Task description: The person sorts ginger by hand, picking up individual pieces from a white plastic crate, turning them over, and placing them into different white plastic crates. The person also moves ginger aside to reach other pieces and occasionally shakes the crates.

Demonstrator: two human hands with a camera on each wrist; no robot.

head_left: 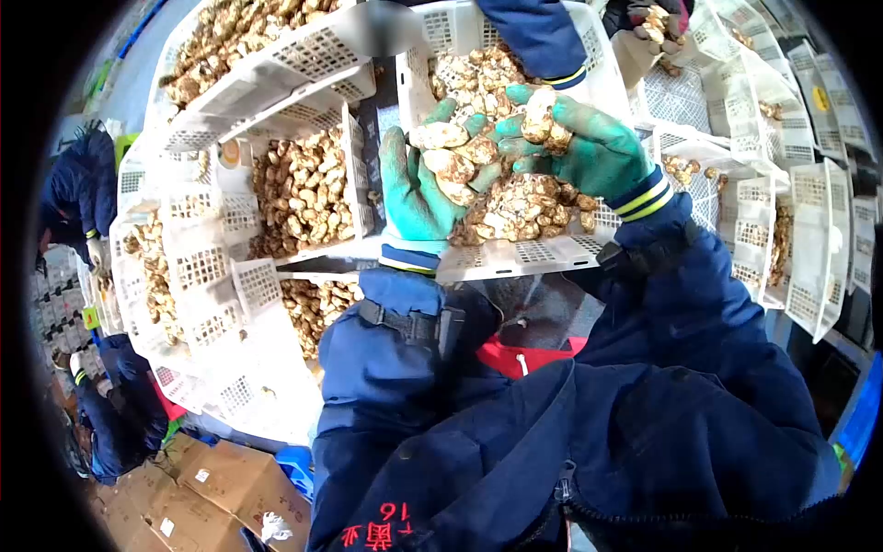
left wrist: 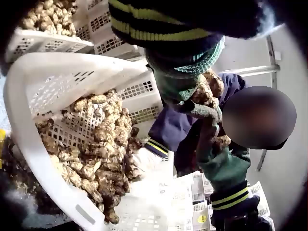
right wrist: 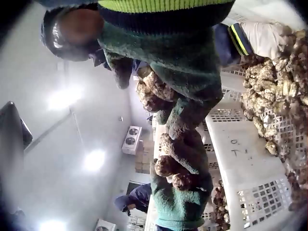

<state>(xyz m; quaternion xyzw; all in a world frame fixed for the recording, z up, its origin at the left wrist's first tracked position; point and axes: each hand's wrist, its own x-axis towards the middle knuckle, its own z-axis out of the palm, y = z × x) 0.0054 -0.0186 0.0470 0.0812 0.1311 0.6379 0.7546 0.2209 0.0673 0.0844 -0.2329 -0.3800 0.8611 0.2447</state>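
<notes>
Both hands wear green gloves and are raised over a white perforated crate (head_left: 515, 260) of pale, stubby, soil-stained mushrooms (head_left: 524, 207). My left hand (head_left: 418, 198) cradles several mushrooms (head_left: 451, 166) on its palm, its fingers curled up around them. Facing it, my right hand (head_left: 598, 152) grips a small bunch of mushrooms (head_left: 541, 118) between thumb and fingers. The right wrist view shows the right hand's mushrooms (right wrist: 154, 89) above those in the left (right wrist: 171, 168). In the left wrist view, the left hand (left wrist: 178, 86) partly covers its own load.
Another person's blue sleeve (head_left: 538, 37) reaches into the same crate from the far side, with a pale glove (left wrist: 142, 163) at the mushrooms. More crates of mushrooms stand at left (head_left: 308, 198) and right (head_left: 754, 202). Cardboard boxes (head_left: 207, 492) lie lower left; other people work nearby.
</notes>
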